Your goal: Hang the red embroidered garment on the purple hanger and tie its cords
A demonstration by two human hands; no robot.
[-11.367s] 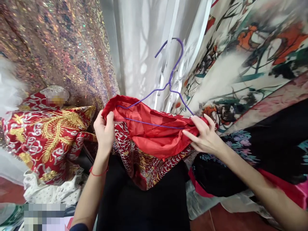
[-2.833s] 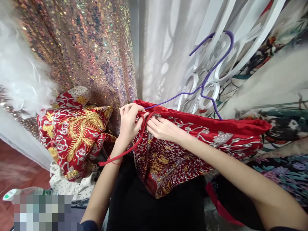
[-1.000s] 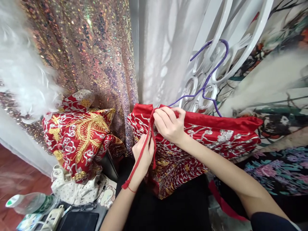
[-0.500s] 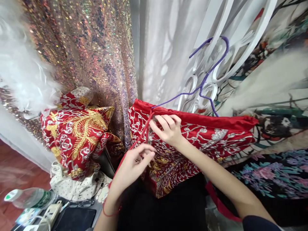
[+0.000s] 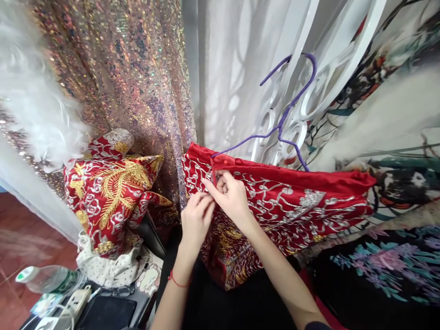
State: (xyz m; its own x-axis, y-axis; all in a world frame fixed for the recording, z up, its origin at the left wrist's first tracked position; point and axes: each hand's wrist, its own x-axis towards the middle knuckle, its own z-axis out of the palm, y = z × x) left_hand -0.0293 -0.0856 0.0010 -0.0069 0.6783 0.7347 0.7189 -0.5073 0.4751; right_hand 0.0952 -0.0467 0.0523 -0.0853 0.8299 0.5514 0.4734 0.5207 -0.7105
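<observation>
A red garment (image 5: 292, 201) with silver and gold embroidery hangs folded over a purple wire hanger (image 5: 282, 123), whose hook is caught on a white scrolled metal grille (image 5: 302, 101). Both my hands meet at the garment's upper left, just below its red waistband. My right hand (image 5: 230, 195) pinches a thin red cord (image 5: 213, 176) there. My left hand (image 5: 195, 220), with a red thread bracelet on its wrist, has its fingertips closed on the same cord right beside the right hand.
A second red and gold embroidered garment (image 5: 110, 192) lies bunched at the left over white dotted cloth. Sequined fabric (image 5: 120, 78) and a white curtain (image 5: 230, 73) hang behind. A water bottle (image 5: 48, 279), a power strip (image 5: 68, 307) and a dark tablet (image 5: 106, 314) lie at the lower left.
My left hand rose from below back up to the waistband and closed on the cord beside my right hand. The long loose cord end no longer hangs down to my wrist.
</observation>
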